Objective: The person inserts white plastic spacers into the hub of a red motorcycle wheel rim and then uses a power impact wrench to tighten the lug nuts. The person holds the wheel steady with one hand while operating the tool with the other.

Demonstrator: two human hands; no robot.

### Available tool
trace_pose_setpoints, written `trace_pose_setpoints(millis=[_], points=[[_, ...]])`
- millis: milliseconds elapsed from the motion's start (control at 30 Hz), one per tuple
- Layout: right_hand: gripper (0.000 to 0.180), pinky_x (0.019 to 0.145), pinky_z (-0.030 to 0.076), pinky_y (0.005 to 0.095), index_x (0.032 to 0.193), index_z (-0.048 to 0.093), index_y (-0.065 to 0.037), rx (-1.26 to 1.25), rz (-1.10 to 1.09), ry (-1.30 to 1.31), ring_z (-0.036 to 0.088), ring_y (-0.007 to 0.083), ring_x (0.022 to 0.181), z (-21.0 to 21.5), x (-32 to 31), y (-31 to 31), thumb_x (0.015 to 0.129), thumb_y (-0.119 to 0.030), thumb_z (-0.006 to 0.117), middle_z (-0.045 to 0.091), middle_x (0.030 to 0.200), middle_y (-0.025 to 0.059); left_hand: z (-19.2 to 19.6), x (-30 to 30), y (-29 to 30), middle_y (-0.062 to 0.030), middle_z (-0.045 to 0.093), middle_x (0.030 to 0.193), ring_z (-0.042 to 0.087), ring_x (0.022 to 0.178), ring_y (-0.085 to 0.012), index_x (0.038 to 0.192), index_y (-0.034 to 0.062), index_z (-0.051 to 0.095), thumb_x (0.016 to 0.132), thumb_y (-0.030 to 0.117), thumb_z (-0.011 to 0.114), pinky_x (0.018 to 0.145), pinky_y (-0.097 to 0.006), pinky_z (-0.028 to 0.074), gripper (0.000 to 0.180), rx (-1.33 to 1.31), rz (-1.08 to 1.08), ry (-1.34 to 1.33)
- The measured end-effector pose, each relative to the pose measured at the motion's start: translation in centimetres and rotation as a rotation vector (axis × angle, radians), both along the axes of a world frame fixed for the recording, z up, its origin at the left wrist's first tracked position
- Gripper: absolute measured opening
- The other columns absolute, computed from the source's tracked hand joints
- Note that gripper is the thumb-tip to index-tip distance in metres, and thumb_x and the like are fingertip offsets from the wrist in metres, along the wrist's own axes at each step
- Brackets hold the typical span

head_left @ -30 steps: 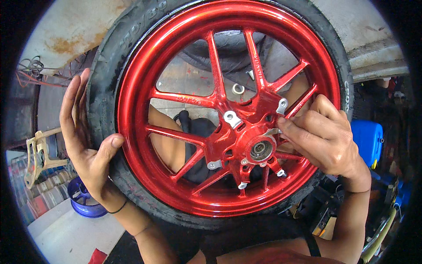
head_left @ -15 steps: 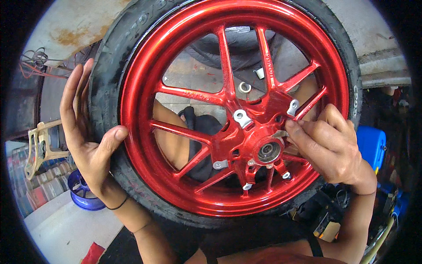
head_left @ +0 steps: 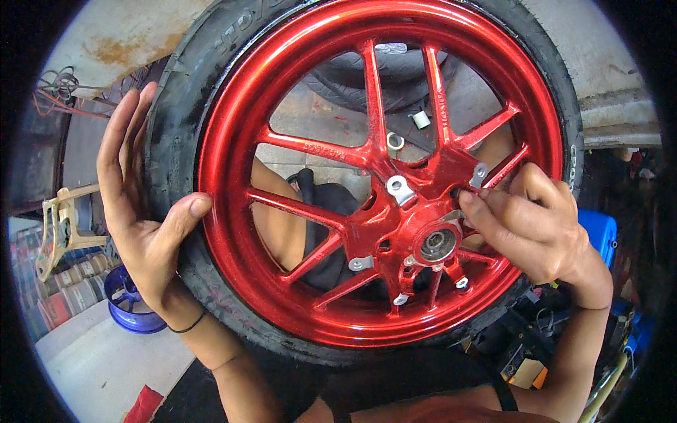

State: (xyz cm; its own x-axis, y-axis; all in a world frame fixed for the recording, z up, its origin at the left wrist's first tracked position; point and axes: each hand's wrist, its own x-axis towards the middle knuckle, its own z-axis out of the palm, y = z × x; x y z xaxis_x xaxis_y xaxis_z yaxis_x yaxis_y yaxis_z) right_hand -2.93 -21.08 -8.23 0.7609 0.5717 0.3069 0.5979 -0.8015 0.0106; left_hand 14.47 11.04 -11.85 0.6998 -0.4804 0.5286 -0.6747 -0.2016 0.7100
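Observation:
A motorcycle wheel with a glossy red spoked rim (head_left: 218, 247) and a black tyre (head_left: 176, 120) stands in front of me. My left hand (head_left: 144, 190) braces the tyre's left side, its fingers stretched out along the tread and its thumb resting at the rim's edge. Close to the hub (head_left: 436, 245), my right hand (head_left: 529, 222) is closed in a pinch. Its thumb and fingertips press beside a hole under a silver mounting tab (head_left: 479, 173). What lies between those fingertips, if anything, is hidden. Another silver tab (head_left: 400, 189) sits at the hub's upper left.
A purple-blue wheel (head_left: 130, 303) lies at the left, near a beige frame-like part (head_left: 67, 229). Through the spokes I see another tyre (head_left: 384, 84), a tape roll (head_left: 395, 142) and a white cup (head_left: 421, 119). A blue case (head_left: 598, 236) stands at the right.
The red wheel has shifted slightly to the right and turned a little. My right hand has moved with it and keeps its pinch near the hub. My left hand stays on the tyre.

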Motion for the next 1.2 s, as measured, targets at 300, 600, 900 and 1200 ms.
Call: trace_pose_setpoints(millis=[300,600,900,1200], points=[[0.03,0.041,0.041,0.0233,0.089,0.071,0.0,-0.056,0.119,-0.052,0.048,0.013,0.059,0.2,1.1,-0.4,0.059,-0.005,0.073,0.046,0.071,-0.0015,0.1,0.0,0.1,-0.026,0.039,0.149,0.035,0.141,-0.0332,0.148,-0.0029,0.03,0.075,0.037,0.08,0.119,-0.042,0.02,0.097,0.047,-0.019,-0.027],[0.037,0.047,0.039,0.028,0.095,0.073,-0.004,-0.036,-0.037,0.146,0.05,0.0161,0.065,1.5,0.2,0.5,0.061,-0.017,0.083,0.053,0.075,-0.0005,-0.1,0.2,0.2,-0.0262,0.039,0.148,0.035,0.141,-0.0337,0.148,-0.0031,0.029,0.076,0.036,0.08,0.119,-0.042,0.02,0.097,0.057,-0.02,-0.048],[0.033,0.048,0.037,0.0297,0.091,0.074,-0.004,-0.006,0.023,0.166,0.049,0.0182,0.066,1.8,1.5,0.3,0.06,-0.011,0.082,0.05,0.073,-0.0003,0.0,0.4,0.1,-0.0266,0.04,0.148,0.035,0.141,-0.0336,0.149,-0.0024,0.029,0.076,0.035,0.08,0.119,-0.042,0.021,0.097,0.056,-0.023,-0.058],[0.033,0.046,0.037,0.0271,0.09,0.074,-0.004,-0.059,0.148,0.139,0.046,0.0163,0.064,2.0,2.5,0.6,0.058,-0.011,0.081,0.047,0.072,-0.0013,-0.2,0.4,0.4,-0.027,0.04,0.147,0.037,0.14,-0.0338,0.149,-0.0024,0.028,0.076,0.033,0.08,0.118,-0.042,0.022,0.096,0.05,-0.017,-0.071]])
